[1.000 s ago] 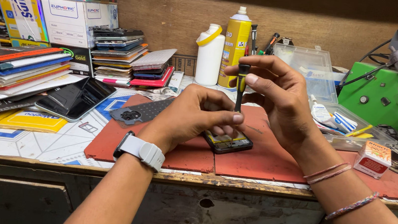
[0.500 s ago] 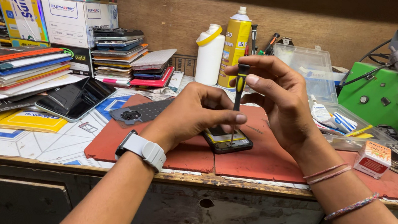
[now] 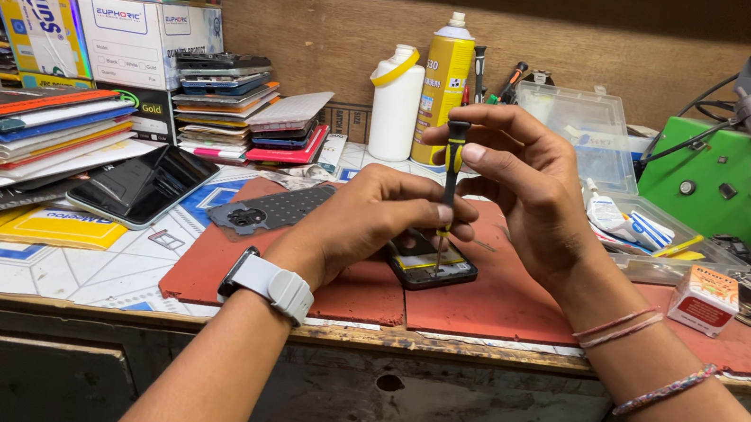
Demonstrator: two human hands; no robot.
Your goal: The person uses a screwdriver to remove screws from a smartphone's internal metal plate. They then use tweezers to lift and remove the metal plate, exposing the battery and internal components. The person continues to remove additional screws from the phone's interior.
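Note:
An opened smartphone (image 3: 431, 267) lies on a red work mat (image 3: 498, 298) on the bench. A black and yellow precision screwdriver (image 3: 451, 177) stands upright with its tip on the phone's inside. My right hand (image 3: 531, 187) grips the screwdriver's upper handle with fingertips. My left hand (image 3: 374, 220), with a white watch on the wrist, rests over the phone's left part and pinches the screwdriver's shaft. Part of the phone is hidden under my left hand.
A dark phone back cover (image 3: 271, 210) lies left on the mat. Stacked phones (image 3: 135, 183) and boxes (image 3: 129, 38) fill the left side. A white bottle (image 3: 395, 104), yellow spray can (image 3: 446, 81), clear tray (image 3: 586, 132), green machine (image 3: 750, 190) and small red-and-white box (image 3: 704, 299) stand behind and right.
Both hands stay on the screwdriver over the phone. My fingers have shifted slightly around it; nothing else has moved.

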